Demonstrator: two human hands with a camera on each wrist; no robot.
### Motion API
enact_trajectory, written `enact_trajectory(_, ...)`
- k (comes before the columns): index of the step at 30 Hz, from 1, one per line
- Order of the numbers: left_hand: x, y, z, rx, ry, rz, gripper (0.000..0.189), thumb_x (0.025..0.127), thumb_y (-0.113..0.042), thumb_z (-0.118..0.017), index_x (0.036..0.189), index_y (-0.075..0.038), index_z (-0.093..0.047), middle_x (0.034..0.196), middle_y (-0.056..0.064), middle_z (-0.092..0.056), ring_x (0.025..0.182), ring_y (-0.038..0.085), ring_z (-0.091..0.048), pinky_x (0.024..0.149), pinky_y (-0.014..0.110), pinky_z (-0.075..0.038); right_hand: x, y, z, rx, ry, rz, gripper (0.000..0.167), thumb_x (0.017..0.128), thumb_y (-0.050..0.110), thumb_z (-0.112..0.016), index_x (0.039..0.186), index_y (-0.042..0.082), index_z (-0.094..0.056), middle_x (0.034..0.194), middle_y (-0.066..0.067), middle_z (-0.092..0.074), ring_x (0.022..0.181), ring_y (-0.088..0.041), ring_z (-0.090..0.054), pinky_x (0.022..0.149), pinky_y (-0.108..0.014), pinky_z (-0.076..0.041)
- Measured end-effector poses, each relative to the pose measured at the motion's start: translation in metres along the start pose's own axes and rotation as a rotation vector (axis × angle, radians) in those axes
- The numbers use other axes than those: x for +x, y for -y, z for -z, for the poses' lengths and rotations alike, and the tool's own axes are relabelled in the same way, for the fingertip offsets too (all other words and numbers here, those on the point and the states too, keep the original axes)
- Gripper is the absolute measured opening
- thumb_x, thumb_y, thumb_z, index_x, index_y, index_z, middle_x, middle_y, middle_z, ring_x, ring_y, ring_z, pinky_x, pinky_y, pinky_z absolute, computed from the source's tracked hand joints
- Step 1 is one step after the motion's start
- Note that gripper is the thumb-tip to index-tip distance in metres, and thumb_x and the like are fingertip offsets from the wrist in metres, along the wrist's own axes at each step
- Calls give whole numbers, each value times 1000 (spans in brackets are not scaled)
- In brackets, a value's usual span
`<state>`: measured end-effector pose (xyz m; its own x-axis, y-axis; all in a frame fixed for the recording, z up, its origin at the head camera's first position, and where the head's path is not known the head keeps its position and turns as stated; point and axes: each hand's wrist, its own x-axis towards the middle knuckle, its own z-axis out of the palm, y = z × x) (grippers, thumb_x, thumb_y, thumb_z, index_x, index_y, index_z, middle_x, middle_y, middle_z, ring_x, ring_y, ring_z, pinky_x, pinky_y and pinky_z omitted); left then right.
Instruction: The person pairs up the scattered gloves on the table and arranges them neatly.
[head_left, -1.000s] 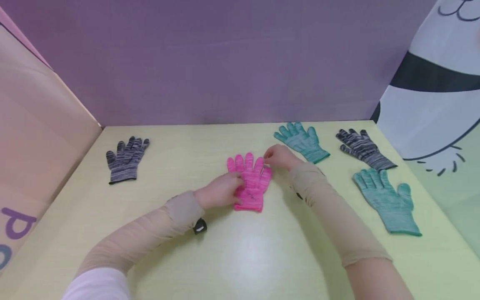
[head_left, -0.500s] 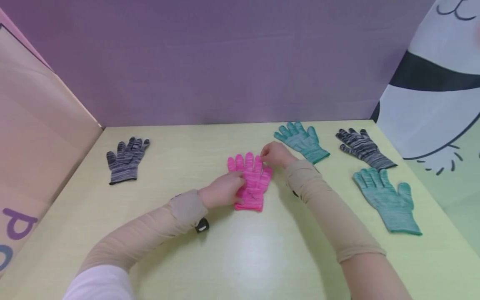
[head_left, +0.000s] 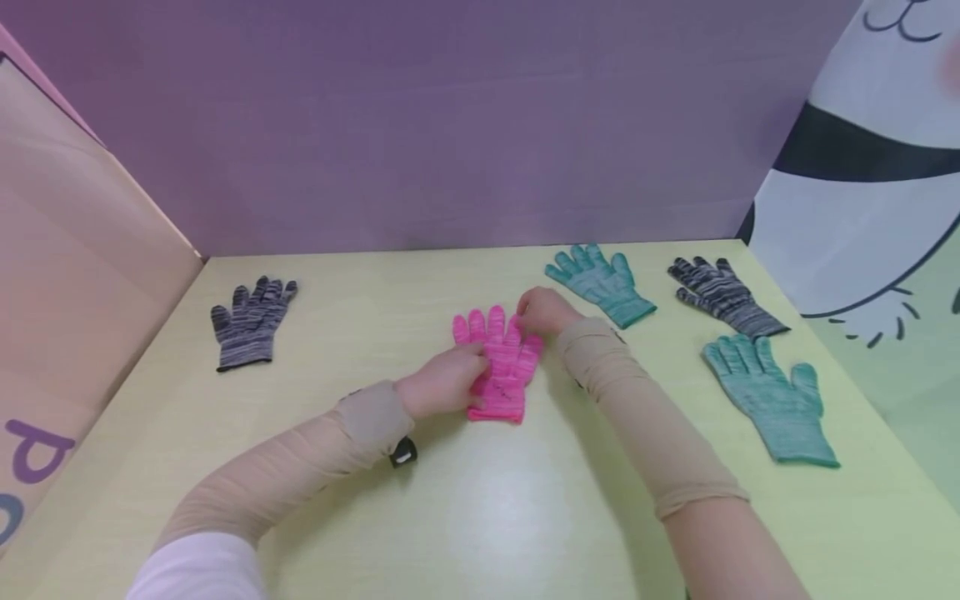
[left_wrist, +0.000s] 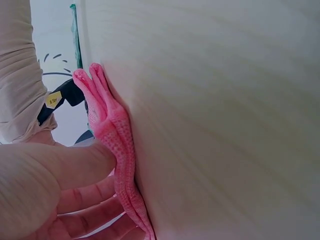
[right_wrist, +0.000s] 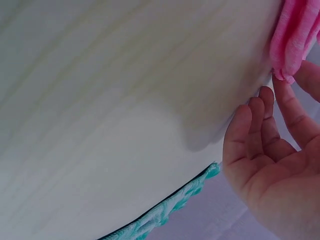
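Note:
A pink knit glove (head_left: pixel 497 358) lies flat in the middle of the table, fingers pointing away from me and cuff toward me. Two pink layers show one over the other in the left wrist view; I cannot tell whether they are two gloves. My left hand (head_left: pixel 447 379) rests on the glove's left side, thumb and fairly straight fingers pressing on it (left_wrist: pixel 122 145). With thumb and forefinger, my right hand (head_left: pixel 549 312) pinches the tip of a glove finger near the thumb side (right_wrist: pixel 292 45). The other fingers of that hand are bent and hold nothing.
One teal glove (head_left: pixel 602 283) lies just behind my right hand, another teal glove (head_left: pixel 776 400) at the right. Dark striped gloves lie at the back right (head_left: pixel 727 296) and the far left (head_left: pixel 251 323). A purple wall (head_left: pixel 450 125) closes off the table's back edge.
My right hand has shifted slightly left, from beside the pink glove's outer finger onto its tip. My left hand stays on the glove, which has hardly moved.

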<state>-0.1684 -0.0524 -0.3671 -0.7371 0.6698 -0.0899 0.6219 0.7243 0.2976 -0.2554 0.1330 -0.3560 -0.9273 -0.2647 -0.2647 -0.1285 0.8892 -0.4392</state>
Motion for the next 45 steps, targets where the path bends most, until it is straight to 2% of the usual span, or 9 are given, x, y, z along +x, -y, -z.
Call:
enact_trajectory(6,-2,-1,-1,5,10,15,17,79,-8,-73,92,-4,-64,98,7,-59,89,18,-56,86,30,-51,6,0,-2,38,14,20,14,88,13,-60,93,0,-62,92,-12,-63,83,-22,-55,78,-33,-48)
enact_trajectory(13,-3,-5,3,21,35,3,15,82,-4,-69,96,-2,-63,116,14,-59,109,24,-56,98,33,-47,7,-1,-1,74,-42,15,13,84,5,-58,95,1,-63,104,-15,-63,96,-28,-56,88,-40,-48)
enact_trajectory(19,-3,-2,3,41,34,-4,16,79,-5,-72,92,-3,-62,109,12,-58,99,23,-57,91,32,-50,9,1,-2,68,-74,17,11,83,3,-60,93,0,-63,100,-16,-63,93,-28,-56,87,-40,-48)
enact_trajectory(24,-2,-2,2,64,39,-10,16,79,-6,-73,89,-4,-61,104,10,-57,92,20,-55,84,30,-51,10,0,-4,9,-79,20,8,85,8,-60,91,2,-62,97,-14,-64,92,-28,-57,85,-39,-48)
enact_trajectory(30,3,-7,2,54,58,-9,17,79,-8,-73,90,-5,-61,108,10,-56,95,19,-55,85,29,-51,5,-6,0,-27,-98,-16,8,84,10,-64,89,4,-61,95,-12,-63,89,-27,-55,82,-40,-48)
enact_trajectory(33,4,-8,4,55,63,-2,19,79,-11,-75,91,-5,-61,108,10,-56,97,20,-56,86,29,-51,4,-7,2,1,-79,-4,10,83,9,-66,91,3,-62,97,-13,-64,91,-28,-56,84,-40,-48)
enact_trajectory(37,3,-8,6,51,70,5,20,79,-11,-75,92,-4,-61,114,12,-56,103,22,-56,90,30,-51,5,-9,6,27,-48,29,21,84,11,-65,101,0,-62,105,-17,-64,98,-30,-57,88,-41,-48)
enact_trajectory(42,2,-7,6,48,65,1,20,78,-11,-75,91,-4,-61,107,10,-56,97,20,-55,86,28,-51,2,-17,18,65,-62,87,29,89,14,-60,110,-6,-60,112,-23,-62,103,-34,-58,90,-43,-48)
enact_trajectory(45,1,-6,6,47,64,0,21,78,-11,-75,92,-3,-61,104,9,-56,95,19,-55,85,28,-51,-5,-23,24,71,-24,75,30,91,17,-58,111,-6,-60,113,-23,-62,104,-34,-58,90,-43,-48)
